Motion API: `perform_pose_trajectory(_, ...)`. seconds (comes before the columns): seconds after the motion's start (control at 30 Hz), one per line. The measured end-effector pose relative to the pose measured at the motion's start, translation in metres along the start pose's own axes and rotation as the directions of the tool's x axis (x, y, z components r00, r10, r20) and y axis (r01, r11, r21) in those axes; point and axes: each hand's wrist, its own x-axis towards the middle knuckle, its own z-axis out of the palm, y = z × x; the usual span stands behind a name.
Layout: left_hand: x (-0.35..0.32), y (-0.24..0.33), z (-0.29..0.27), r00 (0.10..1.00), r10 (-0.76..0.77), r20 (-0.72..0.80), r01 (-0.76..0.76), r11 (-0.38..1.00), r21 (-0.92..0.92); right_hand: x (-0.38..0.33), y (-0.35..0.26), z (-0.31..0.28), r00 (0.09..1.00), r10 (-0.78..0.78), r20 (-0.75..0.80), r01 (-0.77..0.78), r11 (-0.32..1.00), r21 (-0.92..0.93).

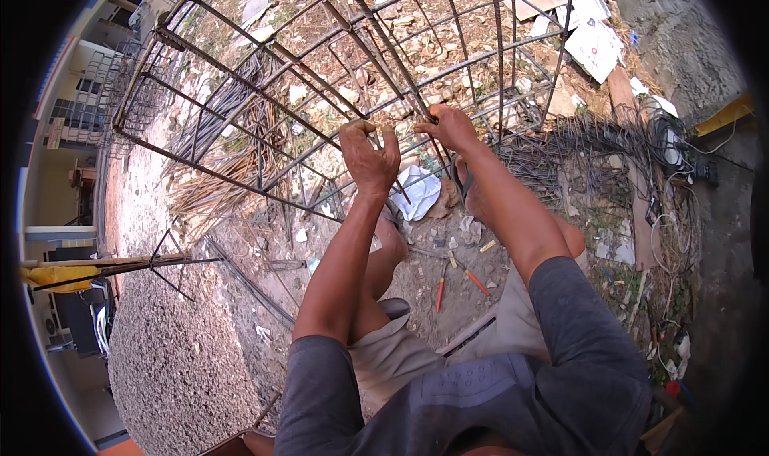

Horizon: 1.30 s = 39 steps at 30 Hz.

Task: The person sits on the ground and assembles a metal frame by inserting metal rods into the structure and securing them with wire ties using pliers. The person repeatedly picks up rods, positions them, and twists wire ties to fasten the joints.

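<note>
Both my hands are raised at a cage of steel reinforcing bars [240, 78] that spans the upper part of the head view. My left hand [370, 158] is at a lower bar crossing, fingers curled and thumb bent toward them. Close to its right, my right hand [453, 129] has its fingers bent inward against an upright bar. Whatever thin thing either hand pinches is too small to make out. On the ground between my legs lies a pair of pincers [460, 284] with orange-red handles, spread apart. A crumpled white sheet [416, 191] lies beneath my hands.
Loose rods [220, 155] are heaped beyond the cage at left. Thin bent bars [533, 163] and tangled cables [669, 139] lie to the right. A gravel pile [180, 356] is at lower left, near a pole with yellow cloth [60, 278]. Broken white boards [594, 49] lie at upper right.
</note>
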Motion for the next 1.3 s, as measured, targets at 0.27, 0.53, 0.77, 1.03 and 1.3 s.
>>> perform_pose_trajectory(0.27,-0.060,-0.031,0.071,0.742,-0.127,0.659,0.061,0.991,0.123,0.005,-0.014,-0.007,0.999,-0.013,0.040,0.018,0.992,-0.124)
perform_pose_trajectory(0.53,-0.064,-0.052,0.111,0.536,-0.246,0.808,0.233,0.962,0.139,0.009,-0.005,-0.002,0.998,0.017,0.066,-0.008,0.992,-0.128)
perform_pose_trajectory(0.77,-0.060,-0.045,0.103,0.554,-0.257,0.792,0.294,0.950,0.103,0.002,-0.002,0.009,0.998,0.052,-0.034,-0.045,0.984,0.174)
perform_pose_trajectory(1.03,-0.066,-0.057,0.103,0.583,-0.223,0.781,0.274,0.959,0.069,0.008,-0.016,0.008,0.990,0.121,0.068,-0.132,0.973,0.192)
perform_pose_trajectory(1.3,-0.081,-0.060,0.117,0.645,-0.176,0.744,0.182,0.981,0.074,0.005,0.008,0.026,0.998,0.055,-0.042,-0.041,0.963,0.268)
